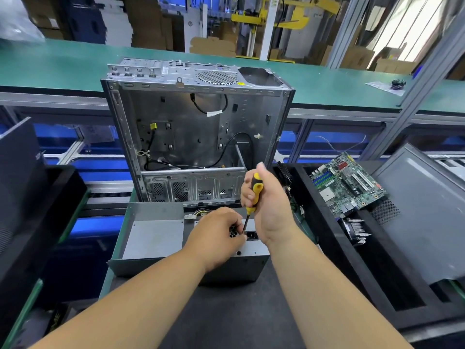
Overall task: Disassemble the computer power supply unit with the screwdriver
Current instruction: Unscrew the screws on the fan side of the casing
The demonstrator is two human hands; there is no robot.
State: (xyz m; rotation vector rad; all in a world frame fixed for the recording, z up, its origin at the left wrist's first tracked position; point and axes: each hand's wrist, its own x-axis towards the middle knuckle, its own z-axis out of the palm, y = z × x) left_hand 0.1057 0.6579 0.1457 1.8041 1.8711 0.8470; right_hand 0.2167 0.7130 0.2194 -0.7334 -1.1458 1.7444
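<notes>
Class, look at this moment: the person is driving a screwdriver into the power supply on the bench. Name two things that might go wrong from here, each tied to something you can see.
1. The left hand has fingertips pinched right beside the tip of the screwdriver; a slip might jab them.
2. The power supply sits unclamped on the mat, steadied only by that hand, so downward force from the right hand might shift it and strip the screw.
</notes>
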